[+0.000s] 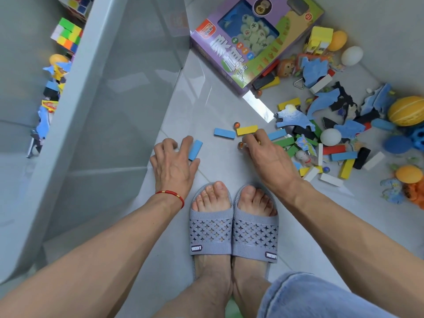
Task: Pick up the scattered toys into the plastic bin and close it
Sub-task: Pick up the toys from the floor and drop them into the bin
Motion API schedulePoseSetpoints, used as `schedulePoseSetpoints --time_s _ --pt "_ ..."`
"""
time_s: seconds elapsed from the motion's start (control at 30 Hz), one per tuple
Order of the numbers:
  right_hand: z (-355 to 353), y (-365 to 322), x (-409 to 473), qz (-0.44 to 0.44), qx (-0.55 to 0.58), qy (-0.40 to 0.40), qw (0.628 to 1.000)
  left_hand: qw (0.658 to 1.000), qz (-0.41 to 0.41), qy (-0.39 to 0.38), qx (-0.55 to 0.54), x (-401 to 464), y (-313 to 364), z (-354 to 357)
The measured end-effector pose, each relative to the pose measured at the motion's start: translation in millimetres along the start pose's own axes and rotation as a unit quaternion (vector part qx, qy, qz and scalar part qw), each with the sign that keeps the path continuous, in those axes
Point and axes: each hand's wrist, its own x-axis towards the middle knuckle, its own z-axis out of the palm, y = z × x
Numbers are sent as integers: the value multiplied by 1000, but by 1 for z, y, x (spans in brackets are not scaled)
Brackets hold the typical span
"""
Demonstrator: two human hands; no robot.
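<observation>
A large translucent grey plastic bin fills the left of the view, standing open on the pale tiled floor. Its lid is not to be seen. Some toys already lie inside along its far wall: colourful puzzle cubes and blue jigsaw pieces.

To the right of the bin lies a purple cardboard chess-set box, flat on the floor. Beyond and below it spreads a wide heap of scattered toys: painted wooden blocks, blue jigsaw pieces, white and orange balls, small figures. Most of the toys, as far as can be judged, are still out on the floor, so the picking up looks early and the closing is not yet near.

The person squats in grey mesh slippers. The left hand, a red cord at its wrist, curls its fingers around a short blue wooden block on the floor just beside the bin. The right hand reaches toward a yellow wooden block, its fingertips pinched together by the block's near edge; whether they hold anything cannot be told. Small amber glass marbles lie beside it.
</observation>
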Motion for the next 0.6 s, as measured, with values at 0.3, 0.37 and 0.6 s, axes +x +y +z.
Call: schedulePoseSetpoints --time_s 0.3,0.37,0.6 --pt "1 -8 14 -70 -74 -77 992 995 80 -17 -61 6 7 -4" --pt "2 -8 15 -50 -1 -47 998 992 98 -27 -80 7 6 -4" --pt "-28 -20 2 346 677 23 649 996 60 -32 -50 -1 -11 -5"
